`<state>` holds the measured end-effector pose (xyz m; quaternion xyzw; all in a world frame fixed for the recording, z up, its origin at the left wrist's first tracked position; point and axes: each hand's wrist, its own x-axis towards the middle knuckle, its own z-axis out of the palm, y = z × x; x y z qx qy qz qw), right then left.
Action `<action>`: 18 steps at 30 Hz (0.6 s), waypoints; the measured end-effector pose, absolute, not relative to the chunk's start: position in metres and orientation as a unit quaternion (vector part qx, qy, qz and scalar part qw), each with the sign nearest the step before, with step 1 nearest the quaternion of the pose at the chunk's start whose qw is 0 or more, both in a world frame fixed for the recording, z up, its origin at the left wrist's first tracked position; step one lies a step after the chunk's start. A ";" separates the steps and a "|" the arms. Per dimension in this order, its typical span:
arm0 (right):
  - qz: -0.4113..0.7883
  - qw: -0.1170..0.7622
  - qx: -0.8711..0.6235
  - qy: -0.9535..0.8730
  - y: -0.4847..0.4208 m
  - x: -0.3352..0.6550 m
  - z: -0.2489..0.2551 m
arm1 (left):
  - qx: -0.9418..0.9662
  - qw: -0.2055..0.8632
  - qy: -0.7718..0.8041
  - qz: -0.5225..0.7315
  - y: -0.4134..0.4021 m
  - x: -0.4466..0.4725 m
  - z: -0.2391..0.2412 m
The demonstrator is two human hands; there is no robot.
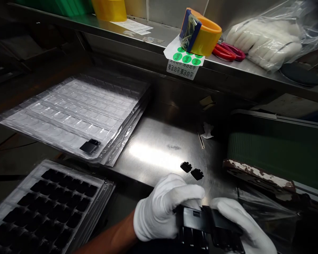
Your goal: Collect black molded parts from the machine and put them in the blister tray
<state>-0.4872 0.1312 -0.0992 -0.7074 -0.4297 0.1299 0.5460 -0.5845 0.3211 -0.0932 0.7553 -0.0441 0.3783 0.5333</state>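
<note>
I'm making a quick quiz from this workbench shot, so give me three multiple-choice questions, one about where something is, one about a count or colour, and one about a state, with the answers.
1. Where do the red scissors lie?
A. On the upper shelf, beside the yellow tape roll
B. In the black tray
C. On the green belt

2. How many small black clips lie loose on the steel bench?
A. One
B. Two
C. Five

3. What are the gloved left hand and right hand doing?
A. Resting flat and empty
B. Holding scissors
C. Both gripping black plastic parts

Answers: 1 A, the scissors sit right of the tape roll on the shelf. 2 B, a pair lies side by side above the hands. 3 C, both gloves close on the black parts.
</note>
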 end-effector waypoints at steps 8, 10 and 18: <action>0.362 0.651 -0.578 -0.333 0.127 -0.480 -0.147 | 0.685 0.664 -0.141 0.264 0.326 -0.586 -0.095; 0.359 0.656 -0.586 -0.313 0.130 -0.483 -0.146 | 0.672 0.671 -0.145 0.277 0.327 -0.586 -0.095; 0.350 0.678 -0.590 -0.263 0.144 -0.490 -0.135 | 0.662 0.687 -0.117 0.276 0.329 -0.587 -0.093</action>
